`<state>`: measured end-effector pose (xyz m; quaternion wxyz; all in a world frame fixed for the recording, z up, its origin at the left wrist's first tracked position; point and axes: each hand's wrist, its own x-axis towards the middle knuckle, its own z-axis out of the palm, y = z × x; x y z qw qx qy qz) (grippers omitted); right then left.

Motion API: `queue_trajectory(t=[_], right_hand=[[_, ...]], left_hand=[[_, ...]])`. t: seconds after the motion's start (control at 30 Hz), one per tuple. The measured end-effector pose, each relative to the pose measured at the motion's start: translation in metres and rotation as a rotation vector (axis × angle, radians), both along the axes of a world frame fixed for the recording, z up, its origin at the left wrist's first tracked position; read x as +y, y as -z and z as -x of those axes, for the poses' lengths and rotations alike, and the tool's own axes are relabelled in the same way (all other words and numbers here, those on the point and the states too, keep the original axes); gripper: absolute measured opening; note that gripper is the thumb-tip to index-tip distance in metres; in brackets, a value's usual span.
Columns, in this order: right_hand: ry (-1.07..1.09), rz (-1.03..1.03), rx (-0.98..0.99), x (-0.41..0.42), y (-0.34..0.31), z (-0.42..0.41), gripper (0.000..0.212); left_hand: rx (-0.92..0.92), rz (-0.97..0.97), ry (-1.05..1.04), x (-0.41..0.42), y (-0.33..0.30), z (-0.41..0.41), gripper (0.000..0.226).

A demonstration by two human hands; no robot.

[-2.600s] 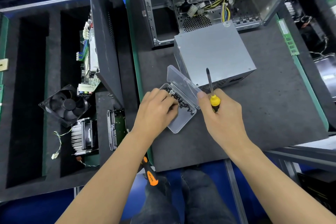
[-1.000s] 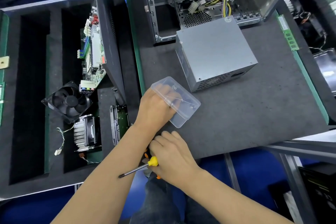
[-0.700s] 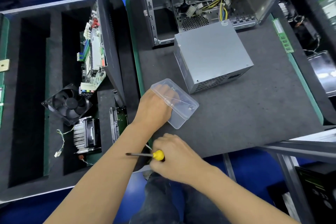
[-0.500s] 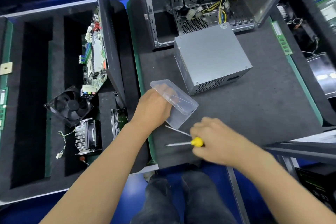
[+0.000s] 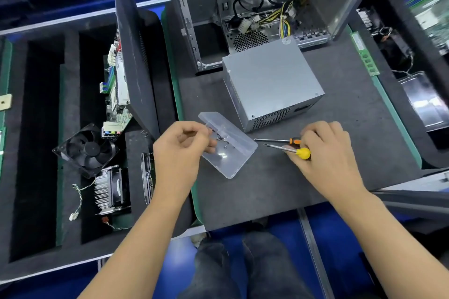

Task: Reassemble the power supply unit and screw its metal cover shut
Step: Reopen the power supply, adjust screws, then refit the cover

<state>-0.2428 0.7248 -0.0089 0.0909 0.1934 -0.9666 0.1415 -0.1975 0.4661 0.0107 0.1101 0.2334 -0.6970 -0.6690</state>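
The grey metal power supply unit [image 5: 272, 82] sits with its cover on, on the dark foam mat [image 5: 340, 116] in front of an open PC case [image 5: 243, 7]. A clear plastic screw box [image 5: 230, 150], lid down, lies just in front of it. My left hand [image 5: 181, 153] curls its fingers at the box's left end. To the right of the box, my right hand [image 5: 325, 153] grips a yellow-handled screwdriver [image 5: 302, 153] and an orange-handled screwdriver [image 5: 292, 140]. Both shafts point left, low over the mat.
A foam tray on the left holds a black fan [image 5: 87, 149], a heatsink [image 5: 109, 188] and a circuit board [image 5: 119, 90]. A dark side panel [image 5: 136, 60] stands upright beside it. A green RAM stick [image 5: 364, 56] lies at the mat's right edge. My knees [image 5: 243, 267] are below the mat.
My right hand brought two screwdrivers up from near my lap to the mat right of the screw box. My left hand closed the box lid and now curls at the box's left end.
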Motion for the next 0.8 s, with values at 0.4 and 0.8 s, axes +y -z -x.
queue_trajectory(t=[0.4,0.8], right_hand=[[-0.128,0.308,-0.151,-0.051,-0.051,-0.017,0.032],[-0.107,0.321,-0.176,-0.052,-0.046,-0.013,0.033]], left_hand=[[0.106,-0.656,0.145,0.025,-0.018,-0.001,0.013],[0.084,-0.600,0.129,0.022,-0.010,0.002,0.013]])
